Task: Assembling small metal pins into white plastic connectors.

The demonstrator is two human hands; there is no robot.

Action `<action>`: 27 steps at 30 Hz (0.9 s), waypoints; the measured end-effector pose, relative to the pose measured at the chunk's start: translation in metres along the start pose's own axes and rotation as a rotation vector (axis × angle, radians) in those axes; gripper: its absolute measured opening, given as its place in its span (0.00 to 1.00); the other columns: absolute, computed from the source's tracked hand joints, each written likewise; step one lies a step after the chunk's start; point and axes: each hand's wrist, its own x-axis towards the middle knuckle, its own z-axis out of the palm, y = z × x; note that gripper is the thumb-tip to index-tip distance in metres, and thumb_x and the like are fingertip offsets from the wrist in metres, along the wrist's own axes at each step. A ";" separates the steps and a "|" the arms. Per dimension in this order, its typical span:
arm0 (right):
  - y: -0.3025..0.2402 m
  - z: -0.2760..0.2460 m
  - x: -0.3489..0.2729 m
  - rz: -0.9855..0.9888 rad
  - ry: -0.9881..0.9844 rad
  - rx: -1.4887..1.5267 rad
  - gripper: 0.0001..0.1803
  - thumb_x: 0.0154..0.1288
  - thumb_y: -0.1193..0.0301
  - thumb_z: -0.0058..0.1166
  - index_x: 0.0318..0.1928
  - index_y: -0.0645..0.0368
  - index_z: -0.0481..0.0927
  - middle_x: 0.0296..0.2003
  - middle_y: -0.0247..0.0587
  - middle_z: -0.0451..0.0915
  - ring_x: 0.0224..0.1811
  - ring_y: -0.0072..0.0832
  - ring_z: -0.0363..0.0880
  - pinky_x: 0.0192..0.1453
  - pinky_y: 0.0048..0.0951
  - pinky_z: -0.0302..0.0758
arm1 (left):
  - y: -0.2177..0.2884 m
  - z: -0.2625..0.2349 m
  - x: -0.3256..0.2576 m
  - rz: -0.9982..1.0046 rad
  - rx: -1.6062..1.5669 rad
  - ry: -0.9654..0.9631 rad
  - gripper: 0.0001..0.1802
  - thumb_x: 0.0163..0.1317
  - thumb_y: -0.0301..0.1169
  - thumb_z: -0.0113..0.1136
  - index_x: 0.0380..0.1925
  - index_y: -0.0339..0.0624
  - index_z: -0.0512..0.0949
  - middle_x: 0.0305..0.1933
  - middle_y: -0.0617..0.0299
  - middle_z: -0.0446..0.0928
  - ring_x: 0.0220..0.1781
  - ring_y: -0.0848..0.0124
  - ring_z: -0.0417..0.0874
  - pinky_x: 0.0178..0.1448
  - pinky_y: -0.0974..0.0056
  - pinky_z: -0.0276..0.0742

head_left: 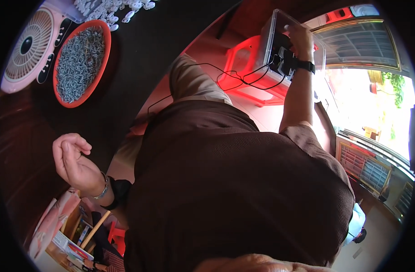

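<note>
Clear plastic on the box my right hand is at: it's on top of the red stool, off the right side of the table. Stool probably acts as a side stand, keeping the box within arm's reach without eating table space. Dark-and-grey device sits at the near side of the box, just by the wrist; thin black cables run from about there across toward the trouser leg, loose, so I'd guess they're slack left for movement. Right hand is partly curled, palm turned away from me; can't tell what it has hold of, if anything, or whether the fingers are inside the box or just above it. Left hand is raised near the table edge, fingers loosely bent in toward the thumb, nothing visible in it. On the table: orange-red bowl full of small grey screws, presumably penned in there so they don't scatter; pink fan beside it; white plastic parts past the bowl, cut off by the top rim. Brown shirt blocks the middle, and the bright opening at right is blown out.
</note>
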 end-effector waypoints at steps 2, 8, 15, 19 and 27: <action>0.020 0.043 -0.009 -0.310 -0.092 -0.213 0.08 0.54 0.69 0.50 0.32 0.52 0.82 0.28 0.42 0.81 0.33 0.42 0.81 0.35 0.40 0.78 | -0.001 0.000 0.001 0.000 -0.011 -0.005 0.12 0.67 0.29 0.39 0.31 0.33 0.71 0.26 0.59 0.71 0.22 0.77 0.65 0.27 0.75 0.58; -0.048 0.030 -0.025 -0.513 -0.859 -0.117 0.05 0.53 0.70 0.53 0.30 0.54 0.81 0.28 0.41 0.81 0.32 0.37 0.82 0.33 0.36 0.77 | 0.003 -0.008 -0.007 -0.002 -0.014 0.030 0.12 0.67 0.28 0.39 0.31 0.33 0.71 0.26 0.59 0.71 0.22 0.78 0.65 0.27 0.75 0.58; -0.018 0.073 -0.040 -0.807 -0.683 -0.294 0.05 0.56 0.73 0.51 0.31 0.48 0.81 0.28 0.36 0.80 0.31 0.30 0.81 0.34 0.31 0.79 | 0.008 -0.001 -0.009 -0.120 -0.022 0.119 0.10 0.63 0.30 0.46 0.29 0.34 0.73 0.24 0.63 0.72 0.23 0.80 0.67 0.28 0.76 0.60; -0.024 0.021 -0.022 -0.144 -0.091 -0.106 0.10 0.60 0.65 0.47 0.34 0.53 0.81 0.33 0.48 0.81 0.34 0.45 0.81 0.36 0.43 0.76 | 0.007 -0.010 -0.014 -0.143 -0.029 0.089 0.11 0.64 0.32 0.47 0.28 0.36 0.74 0.23 0.66 0.71 0.23 0.82 0.67 0.27 0.77 0.60; -0.200 -0.154 -0.001 -0.235 0.334 0.753 0.11 0.60 0.63 0.58 0.38 0.56 0.83 0.32 0.43 0.83 0.33 0.29 0.83 0.37 0.28 0.76 | 0.019 -0.017 -0.003 -0.082 -0.134 0.110 0.13 0.64 0.33 0.46 0.26 0.37 0.73 0.22 0.67 0.71 0.21 0.81 0.68 0.25 0.76 0.60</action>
